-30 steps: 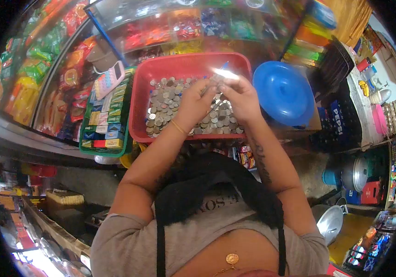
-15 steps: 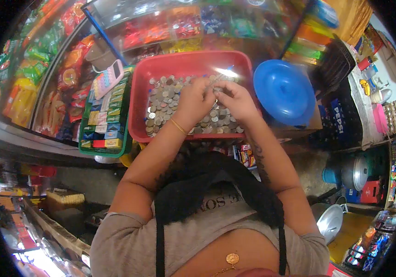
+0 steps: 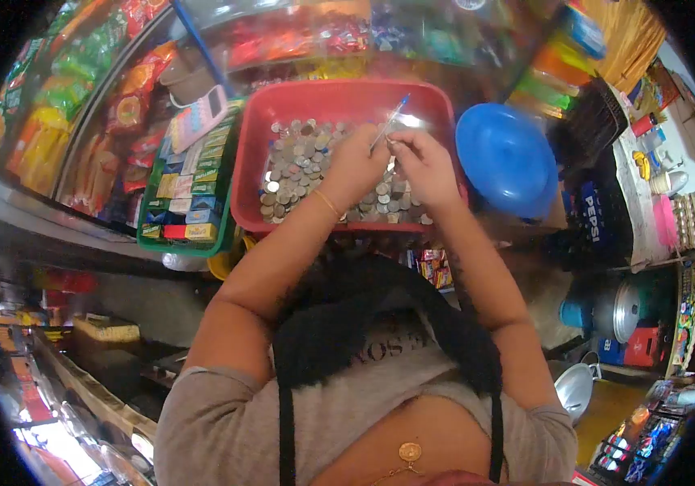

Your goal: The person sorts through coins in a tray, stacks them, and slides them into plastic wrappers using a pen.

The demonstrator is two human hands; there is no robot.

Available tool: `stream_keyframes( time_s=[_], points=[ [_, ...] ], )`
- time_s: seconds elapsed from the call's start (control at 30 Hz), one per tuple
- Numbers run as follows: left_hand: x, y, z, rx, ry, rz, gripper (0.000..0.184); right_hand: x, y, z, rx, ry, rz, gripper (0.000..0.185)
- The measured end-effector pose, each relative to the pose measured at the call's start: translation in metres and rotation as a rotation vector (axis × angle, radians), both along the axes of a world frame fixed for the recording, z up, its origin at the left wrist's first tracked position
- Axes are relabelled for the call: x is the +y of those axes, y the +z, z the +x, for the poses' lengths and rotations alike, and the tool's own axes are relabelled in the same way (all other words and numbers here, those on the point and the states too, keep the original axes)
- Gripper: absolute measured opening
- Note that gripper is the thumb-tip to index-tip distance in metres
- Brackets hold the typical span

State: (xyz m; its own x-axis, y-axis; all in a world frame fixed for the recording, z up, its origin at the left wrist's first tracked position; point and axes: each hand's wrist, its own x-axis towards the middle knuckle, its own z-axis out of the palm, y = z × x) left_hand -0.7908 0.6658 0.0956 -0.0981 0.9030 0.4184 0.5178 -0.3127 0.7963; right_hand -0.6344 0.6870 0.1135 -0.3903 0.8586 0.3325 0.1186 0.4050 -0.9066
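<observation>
A red basin (image 3: 262, 101) holds many loose coins (image 3: 295, 166). Over its middle my left hand (image 3: 356, 170), with a thin band on the wrist, is closed on a pen (image 3: 393, 116) whose blue tip points up and away. My right hand (image 3: 427, 168) meets it on the right, its thumb and fingers pinched together near the left fingertips. Something small and pale shows between the fingertips of the two hands, too small to name. Both hands hide part of the coins.
Left of the basin, a green basket (image 3: 228, 219) holds small boxes, with a pastel calculator (image 3: 198, 120) on top. A blue round lid or basin (image 3: 507, 158) lies on the right. Packaged snacks stand behind and at the left. A dark PEPSI crate (image 3: 593, 212) is farther right.
The view has shifted slightly, so the basin sits a little higher and further right. The pen now shows clearly, slanting up from my left hand. The hands remain together over the coins.
</observation>
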Motion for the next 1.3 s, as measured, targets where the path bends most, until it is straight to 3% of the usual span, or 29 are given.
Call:
stream_keyframes(
  time_s=[0.1,0.17,0.3,0.4,0.5,0.6,0.8,0.9,1.1,1.2,1.3],
  points=[
    [-0.001,0.008,-0.001,0.053,-0.008,0.018,0.020,0.000,0.005,0.004,0.127,0.065,-0.188,0.017],
    [-0.009,0.017,-0.001,-0.069,-0.037,0.064,0.021,0.002,0.000,0.007,0.218,0.127,-0.329,0.018],
    [-0.042,0.055,-0.005,-0.234,-0.053,-0.083,0.023,0.007,-0.004,0.006,0.273,0.147,-0.255,0.027],
    [-0.064,0.069,-0.003,-0.196,-0.053,0.054,0.028,0.004,0.006,0.005,0.465,0.129,-0.312,0.031],
    [-0.077,0.061,-0.001,0.024,-0.007,0.216,0.031,0.001,0.009,0.009,0.506,0.149,-0.314,0.035],
    [-0.088,0.065,-0.002,0.112,-0.029,0.001,0.031,-0.002,0.013,0.007,0.552,0.138,-0.334,0.034],
    [-0.085,0.058,0.000,0.202,-0.007,0.157,0.030,-0.008,0.022,0.008,0.501,0.119,-0.348,0.038],
    [-0.088,0.061,0.001,0.247,-0.005,0.037,0.030,-0.004,0.017,0.012,0.358,0.097,-0.180,0.040],
    [-0.089,0.064,0.005,0.246,0.011,0.087,0.031,0.003,0.006,0.013,0.382,0.082,-0.098,0.040],
    [-0.087,0.057,0.005,0.256,-0.001,0.097,0.030,-0.002,0.011,0.013,0.401,0.073,-0.215,0.040],
    [-0.090,0.060,0.008,0.224,0.006,0.037,0.029,0.001,0.007,0.015,0.334,0.005,-0.167,0.038]
  ],
)
